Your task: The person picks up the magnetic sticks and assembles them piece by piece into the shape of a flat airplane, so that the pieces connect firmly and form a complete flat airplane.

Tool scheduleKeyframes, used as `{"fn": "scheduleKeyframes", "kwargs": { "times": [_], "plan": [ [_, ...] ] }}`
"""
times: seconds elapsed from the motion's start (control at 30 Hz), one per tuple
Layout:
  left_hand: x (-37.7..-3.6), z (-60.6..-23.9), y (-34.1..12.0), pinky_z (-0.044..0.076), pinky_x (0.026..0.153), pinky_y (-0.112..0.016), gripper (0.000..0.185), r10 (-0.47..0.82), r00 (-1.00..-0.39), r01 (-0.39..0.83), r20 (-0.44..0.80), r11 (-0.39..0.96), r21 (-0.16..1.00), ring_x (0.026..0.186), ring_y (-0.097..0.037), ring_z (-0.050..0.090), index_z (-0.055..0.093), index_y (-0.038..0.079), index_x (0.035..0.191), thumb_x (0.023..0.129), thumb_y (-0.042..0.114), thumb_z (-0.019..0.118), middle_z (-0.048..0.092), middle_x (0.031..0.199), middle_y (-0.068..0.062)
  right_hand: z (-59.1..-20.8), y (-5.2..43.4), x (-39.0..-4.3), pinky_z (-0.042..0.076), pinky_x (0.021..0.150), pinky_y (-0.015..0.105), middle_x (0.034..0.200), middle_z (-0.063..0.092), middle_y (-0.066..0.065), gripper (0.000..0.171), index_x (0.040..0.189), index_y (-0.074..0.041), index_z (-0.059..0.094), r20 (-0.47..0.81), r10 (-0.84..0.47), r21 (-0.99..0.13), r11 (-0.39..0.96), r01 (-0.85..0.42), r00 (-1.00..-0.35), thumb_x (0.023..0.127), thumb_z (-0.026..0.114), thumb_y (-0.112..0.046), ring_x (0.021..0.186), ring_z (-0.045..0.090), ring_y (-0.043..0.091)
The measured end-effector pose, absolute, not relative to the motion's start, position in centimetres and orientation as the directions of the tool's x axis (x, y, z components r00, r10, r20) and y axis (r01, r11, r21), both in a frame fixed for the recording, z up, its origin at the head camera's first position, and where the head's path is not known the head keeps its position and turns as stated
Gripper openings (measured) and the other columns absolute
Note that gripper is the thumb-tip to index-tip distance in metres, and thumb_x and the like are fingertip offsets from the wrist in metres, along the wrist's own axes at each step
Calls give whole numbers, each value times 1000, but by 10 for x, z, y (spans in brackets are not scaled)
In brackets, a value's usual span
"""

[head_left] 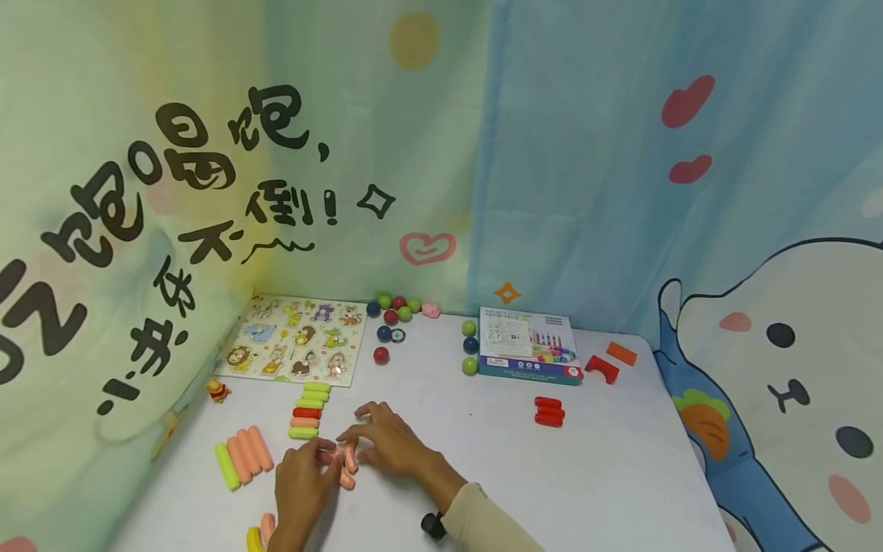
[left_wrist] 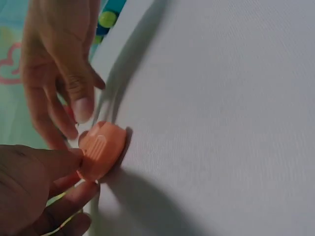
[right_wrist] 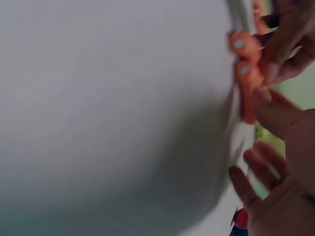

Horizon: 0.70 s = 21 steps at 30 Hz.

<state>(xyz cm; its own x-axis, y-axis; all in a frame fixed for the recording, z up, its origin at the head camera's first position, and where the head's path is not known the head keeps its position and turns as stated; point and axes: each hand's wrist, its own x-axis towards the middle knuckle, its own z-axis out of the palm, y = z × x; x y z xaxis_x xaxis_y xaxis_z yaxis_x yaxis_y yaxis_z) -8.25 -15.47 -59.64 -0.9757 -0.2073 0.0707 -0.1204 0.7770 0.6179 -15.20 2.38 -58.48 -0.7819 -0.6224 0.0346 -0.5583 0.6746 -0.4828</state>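
Observation:
Peach-orange magnetic rods [head_left: 351, 454] are gathered between both hands, with another peach rod [head_left: 346, 480] just in front. My left hand [head_left: 302, 479] pinches one between thumb and fingers; in the left wrist view this grooved, rounded piece [left_wrist: 104, 150] sits close over the white table. From the right, my right hand [head_left: 393, 445] reaches over with loosely bent fingers, its thumb tip right at the rods. Round silver ends show on two joined peach pieces [right_wrist: 248, 73] in the right wrist view, where my right thumb [right_wrist: 266, 96] overlaps the lower one.
Green, red and peach rods [head_left: 306, 412] lie in a column behind the left hand, with longer rods [head_left: 250, 452] to its left. Farther back are an animal picture board [head_left: 297, 337], several coloured balls [head_left: 393, 314] and a toy box [head_left: 530, 345]. Red rods [head_left: 549, 412] lie right.

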Motion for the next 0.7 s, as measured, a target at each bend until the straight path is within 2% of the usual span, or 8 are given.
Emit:
{"fn": "scheduleKeyframes", "kwargs": {
  "times": [0.07,0.13,0.23,0.33,0.5,0.7],
  "plan": [
    [-82,-597,-151,40,69,-38,18,-214,-974,-124,74,778,616,74,-19,58,77,9,99,88,22,84,71,75,2,-586,28,-158,50,104,33,141,61,2,32,121,-34,78,-7,-681,-468,649,-600,-732,91,83,-25,128,54,17],
    [-82,-597,-149,41,66,-35,18,-220,-974,-138,57,770,623,70,-16,57,76,9,100,90,22,82,68,73,3,-587,31,-164,50,99,27,132,63,-2,25,112,-32,79,-12,-705,-450,637,-626,-709,88,84,-30,120,56,12],
    [-81,-595,-147,41,60,-32,20,-237,-971,-169,16,737,655,64,-13,55,75,6,103,92,23,79,65,71,2,-589,35,-173,46,84,18,111,64,-8,18,104,-30,78,-4,-697,-422,652,-630,-717,88,83,-34,101,54,6],
    [-81,-594,-144,44,60,-34,22,-267,-964,-194,5,711,676,67,-15,58,75,4,103,90,21,81,66,75,-1,-591,40,-181,43,79,17,100,62,-11,16,104,-28,77,-16,-658,-408,692,-595,-753,90,81,-36,93,51,4],
    [-86,-596,-132,53,73,-46,22,-336,-942,-225,10,653,723,83,-28,72,78,3,102,85,17,84,77,82,-5,-593,47,-192,47,83,21,101,64,-9,14,109,-28,78,-1,-600,-415,728,-546,-800,95,79,-30,97,54,6],
    [-95,-603,-111,53,78,-54,23,-443,-896,-273,23,592,758,93,-36,77,81,4,104,87,19,84,82,90,-10,-589,45,-201,46,80,22,99,65,-6,14,106,-26,82,33,-620,-421,703,-573,-784,95,77,-32,95,54,9]
  ]
}}
